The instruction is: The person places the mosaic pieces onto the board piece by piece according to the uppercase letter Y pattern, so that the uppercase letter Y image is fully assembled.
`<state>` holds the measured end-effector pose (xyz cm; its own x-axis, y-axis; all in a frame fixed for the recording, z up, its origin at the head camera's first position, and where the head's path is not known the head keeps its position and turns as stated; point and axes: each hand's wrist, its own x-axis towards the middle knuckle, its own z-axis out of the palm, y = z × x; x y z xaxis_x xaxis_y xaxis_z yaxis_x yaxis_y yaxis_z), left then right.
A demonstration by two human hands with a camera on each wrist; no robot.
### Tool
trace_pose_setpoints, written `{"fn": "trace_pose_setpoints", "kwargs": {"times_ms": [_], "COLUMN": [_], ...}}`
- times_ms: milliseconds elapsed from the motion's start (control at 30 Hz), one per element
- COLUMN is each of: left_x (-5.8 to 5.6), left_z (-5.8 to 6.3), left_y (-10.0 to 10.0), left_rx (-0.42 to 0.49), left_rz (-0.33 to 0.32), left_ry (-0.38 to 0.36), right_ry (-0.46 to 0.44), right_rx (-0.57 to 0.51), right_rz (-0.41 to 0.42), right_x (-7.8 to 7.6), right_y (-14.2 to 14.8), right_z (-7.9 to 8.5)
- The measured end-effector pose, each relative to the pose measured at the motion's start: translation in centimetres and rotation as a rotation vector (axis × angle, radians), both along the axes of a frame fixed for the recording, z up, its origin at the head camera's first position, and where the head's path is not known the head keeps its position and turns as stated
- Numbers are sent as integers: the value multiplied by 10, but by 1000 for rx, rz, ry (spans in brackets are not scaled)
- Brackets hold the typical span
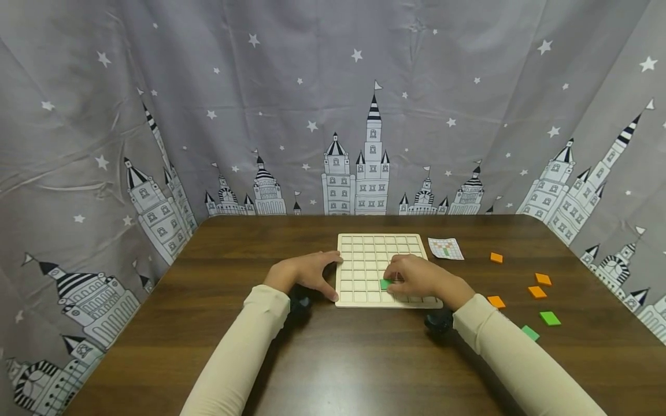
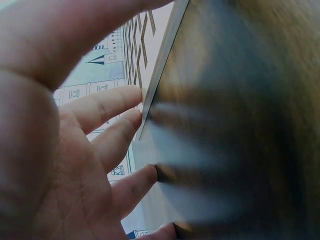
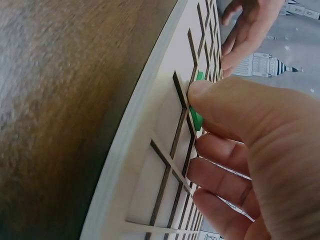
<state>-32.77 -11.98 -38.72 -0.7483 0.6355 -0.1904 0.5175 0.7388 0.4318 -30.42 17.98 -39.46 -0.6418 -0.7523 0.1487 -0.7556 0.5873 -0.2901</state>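
A pale wooden grid board (image 1: 359, 305) lies on the brown table. My right hand (image 1: 416, 276) pinches a green square tile (image 1: 384, 284) between thumb and fingers, over the lower middle cells. In the right wrist view the tile (image 3: 196, 119) sits tilted against the grid's dividers, partly hidden by the thumb (image 3: 205, 95). At the board's left edge, my left hand (image 1: 308, 271) has its thumb and fingers spread apart and touching the rim. The left wrist view shows two fingertips (image 2: 132, 95) against the board's side, with the other fingers lower, near the tabletop.
A small printed pattern card (image 1: 446, 248) lies right of the board. Several loose orange tiles (image 1: 543, 279) and two green tiles, one bright (image 1: 550, 318) and one darker (image 1: 530, 333), are scattered further right. A grey castle-print curtain (image 1: 312, 86) hangs behind the table (image 1: 250, 242).
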Motion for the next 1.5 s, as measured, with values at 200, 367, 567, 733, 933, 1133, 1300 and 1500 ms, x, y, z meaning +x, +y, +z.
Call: {"fn": "trace_pose_setpoints", "kwargs": {"times_ms": [200,367,567,733,933,1133,1300,1500], "left_x": [-3,-5,-5,-6,-7,-9,-10,-10], "left_z": [-3,-4,-3,1,0,1,2,1], "left_y": [5,5,0,-3,-1,-3,-3,0], "left_rx": [-3,-3,-6,-16,-4,-9,-1,-11], "left_rz": [-5,-11,-19,-4,-21,-20,-22,-17], "left_ry": [-12,-12,-10,-12,-24,-14,-13,-23], "right_ry": [19,60,76,75,76,102,117,117], "right_rx": [-41,-49,9,61,88,64,52,11], "right_rz": [-83,-211,-393,-484,-560,-552,-515,-479], "right_x": [10,27,66,93,120,129,129,130], "right_y": [30,82,153,191,209,207,206,205], "right_z": [13,27,33,23,8,-4,-13,-18]}}
